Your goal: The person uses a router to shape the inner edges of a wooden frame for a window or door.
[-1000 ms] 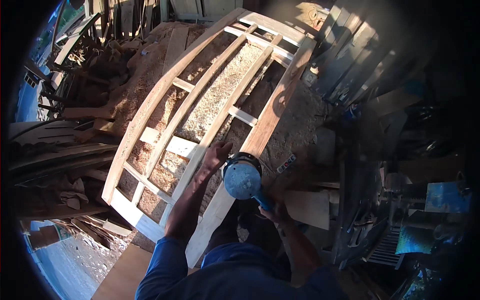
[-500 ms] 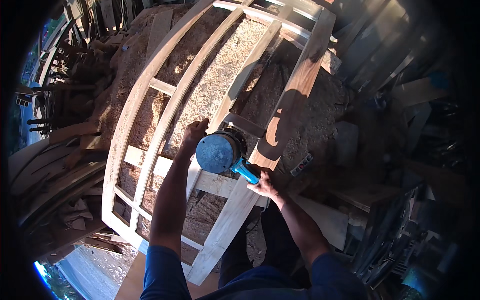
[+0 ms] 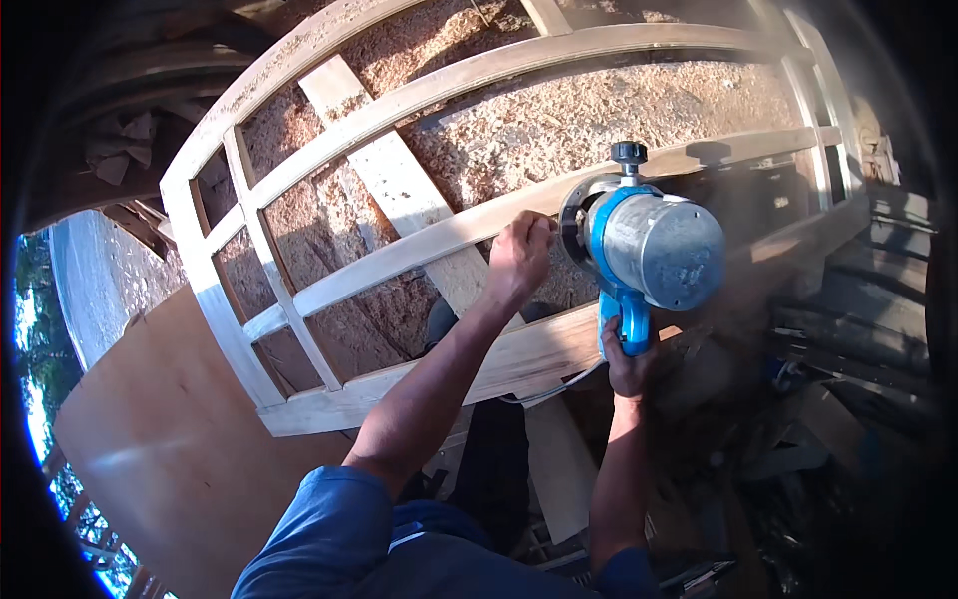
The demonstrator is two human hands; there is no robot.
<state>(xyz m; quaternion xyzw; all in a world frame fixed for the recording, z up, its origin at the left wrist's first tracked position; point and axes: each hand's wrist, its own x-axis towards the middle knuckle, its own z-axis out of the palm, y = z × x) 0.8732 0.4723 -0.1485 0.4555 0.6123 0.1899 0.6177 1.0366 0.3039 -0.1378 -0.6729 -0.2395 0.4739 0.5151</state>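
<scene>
A blue router (image 3: 654,245) with a silver motor housing and a black knob sits on its round base against the curved middle slat of a wooden lattice frame (image 3: 479,70). My right hand (image 3: 631,367) is wrapped around its blue rear handle. Curled at the slat's edge, right beside the router base, is my left hand (image 3: 521,262); whatever its fingers pinch is hidden. A pale cord (image 3: 559,387) runs from below the handle under the frame's near rail (image 3: 479,371). The router's cutting bit is out of sight.
Wood shavings (image 3: 599,105) lie thick beneath the frame, and a pale board (image 3: 399,185) crosses under its slats. At left leans a large brown panel (image 3: 180,429). Stacked lumber (image 3: 848,319) and dark offcuts fill the right side, with dust hanging near the router.
My view has turned, so the frame now lies more crosswise. The router and both hands appear further right, with the right hand still on the handle and the left beside the base.
</scene>
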